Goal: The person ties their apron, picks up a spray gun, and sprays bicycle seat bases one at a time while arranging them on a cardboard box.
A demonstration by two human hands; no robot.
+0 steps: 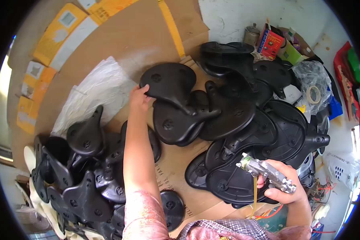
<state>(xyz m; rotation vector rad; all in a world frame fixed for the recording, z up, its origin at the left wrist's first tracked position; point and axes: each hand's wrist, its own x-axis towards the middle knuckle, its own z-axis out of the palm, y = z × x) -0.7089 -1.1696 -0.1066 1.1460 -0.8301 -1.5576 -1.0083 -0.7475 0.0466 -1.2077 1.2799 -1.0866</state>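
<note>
My left hand [141, 96] reaches forward and grips the rear edge of a black bicycle saddle [170, 80], fingers closed on it. That saddle lies over or against another black saddle [174, 123] in the middle pile. At the lower right my right hand [282, 180] is wrapped round a metal air tool [268, 173], whose nozzle end points left. A yellowish hose [255, 196] hangs from the tool. Behind the tool lie several upturned saddle shells [236, 180], their ribbed undersides showing.
More black saddles [86, 136] are heaped at the left. Plastic sheeting [96, 92] lies on the cardboard [148, 36] at the back left. A red box [271, 43], a tape roll [313, 95] and clear plastic stand at the right. Orange tubing runs near my right wrist.
</note>
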